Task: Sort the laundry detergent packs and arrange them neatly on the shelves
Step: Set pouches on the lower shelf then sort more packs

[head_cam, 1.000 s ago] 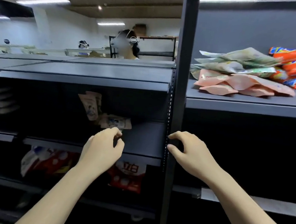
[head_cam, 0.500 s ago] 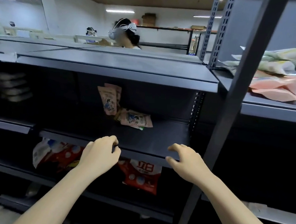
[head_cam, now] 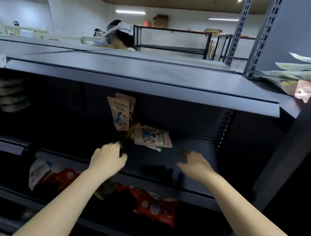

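Note:
Two pink detergent packs sit deep on the dark middle shelf (head_cam: 200, 156): one pink pack (head_cam: 120, 114) leans upright against the back wall, another pink pack (head_cam: 151, 137) lies flat beside it. My left hand (head_cam: 109, 158) hovers over the shelf just in front of them, fingers curled and empty. My right hand (head_cam: 195, 164) reaches over the shelf to the right, fingers spread downward, holding nothing. Red packs (head_cam: 155, 207) and a white-and-red pack (head_cam: 41, 173) lie on the shelf below.
A grey upright post (head_cam: 287, 159) stands at the right. Green and pink packs (head_cam: 297, 78) are piled on the upper right shelf. The top shelf (head_cam: 136, 74) overhangs the packs. A person in a headset (head_cam: 119, 35) stands behind the shelving.
The view has shifted left and closer to the middle shelf. Both hands have moved forward over the shelf, toward the pink packs.

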A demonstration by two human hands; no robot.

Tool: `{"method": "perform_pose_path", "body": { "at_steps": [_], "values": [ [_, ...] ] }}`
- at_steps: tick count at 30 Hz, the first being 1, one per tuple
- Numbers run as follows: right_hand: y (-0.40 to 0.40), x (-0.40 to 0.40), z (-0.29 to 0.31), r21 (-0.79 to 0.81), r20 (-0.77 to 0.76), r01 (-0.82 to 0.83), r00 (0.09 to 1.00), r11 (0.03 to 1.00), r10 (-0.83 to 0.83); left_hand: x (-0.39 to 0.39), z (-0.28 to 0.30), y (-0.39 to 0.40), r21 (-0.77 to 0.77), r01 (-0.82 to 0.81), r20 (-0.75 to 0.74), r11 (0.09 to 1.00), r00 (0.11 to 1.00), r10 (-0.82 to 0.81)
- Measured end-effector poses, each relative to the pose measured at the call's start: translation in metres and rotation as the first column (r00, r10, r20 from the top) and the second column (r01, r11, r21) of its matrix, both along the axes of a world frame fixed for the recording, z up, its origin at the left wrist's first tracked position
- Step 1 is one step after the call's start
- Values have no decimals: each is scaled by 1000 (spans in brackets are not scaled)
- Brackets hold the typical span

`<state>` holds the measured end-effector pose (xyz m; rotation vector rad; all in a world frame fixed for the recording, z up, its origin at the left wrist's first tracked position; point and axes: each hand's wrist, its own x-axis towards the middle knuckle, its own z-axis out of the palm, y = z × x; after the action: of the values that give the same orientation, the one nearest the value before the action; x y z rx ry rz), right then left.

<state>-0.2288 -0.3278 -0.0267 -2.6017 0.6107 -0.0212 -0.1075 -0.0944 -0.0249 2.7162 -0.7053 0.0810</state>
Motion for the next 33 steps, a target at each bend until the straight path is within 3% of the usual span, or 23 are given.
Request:
{"method": "perform_pose_path", "body": {
  "at_steps": [9, 15, 20, 24, 33],
  "values": [
    [-5, 58, -25, 34, 17, 93, 995, 995, -94, 66, -45, -30, -11, 126, -45, 992, 991, -126],
    [-2, 106, -43, 138, 56, 223, 971, 965, -232, 120, -63, -44, 22, 339, 137, 941, 931, -339],
    [-7, 140, -65, 285, -4, 391, 913, 875, -407, 157, -71, -52, 46, 436, 126, 899, 890, -439],
    [-11, 157, -76, 171, -45, 506, 861, 846, -506, 174, -76, -53, 90, 508, 106, 856, 850, -516],
    [-14, 183, -77, 114, -97, 643, 766, 758, -635, 197, -81, -71, 271, 509, 165, 817, 812, -560]
  ]
}}
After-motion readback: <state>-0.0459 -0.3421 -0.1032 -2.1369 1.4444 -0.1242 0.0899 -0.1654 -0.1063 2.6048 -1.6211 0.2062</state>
